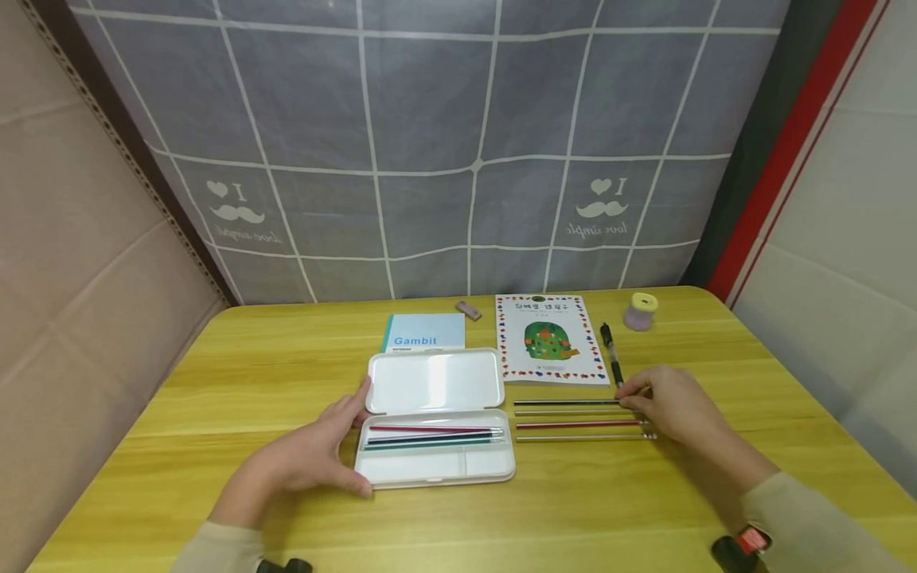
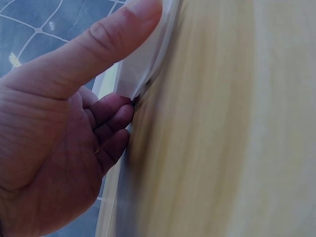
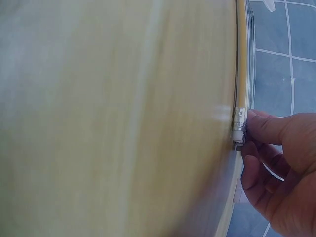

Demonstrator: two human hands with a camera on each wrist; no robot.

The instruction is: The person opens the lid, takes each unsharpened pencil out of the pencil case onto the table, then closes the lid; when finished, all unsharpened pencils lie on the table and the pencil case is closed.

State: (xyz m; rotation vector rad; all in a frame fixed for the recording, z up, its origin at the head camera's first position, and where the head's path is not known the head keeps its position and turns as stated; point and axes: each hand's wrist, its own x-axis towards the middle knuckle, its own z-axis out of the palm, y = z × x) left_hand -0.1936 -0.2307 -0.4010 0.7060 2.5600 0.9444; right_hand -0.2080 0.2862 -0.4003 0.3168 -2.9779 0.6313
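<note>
An open white pencil case (image 1: 423, 473) lies on the table, its lid (image 1: 435, 382) folded back. Several pencils (image 1: 423, 440), red and dark green among them, rest in its upper part. My left hand (image 1: 315, 454) holds the case by its left side, thumb at the front corner and fingers behind. To the right of the case, several more pencils lie side by side in a row. My right hand (image 1: 677, 406) pinches the eraser end of the farthest one, a dark pencil (image 1: 562, 403). In the right wrist view, a pencil's silver ferrule (image 3: 239, 117) shows beside the fingertips.
Behind the case lies a light-blue notebook (image 1: 428, 330), with an eraser (image 1: 469, 310) near its corner. A white illustrated book (image 1: 512, 350) lies behind the pencil row. Beside it are a black pen (image 1: 610, 350) and a yellow-and-purple round container (image 1: 639, 312). A grey curtain (image 1: 423, 215) hangs at the table's back.
</note>
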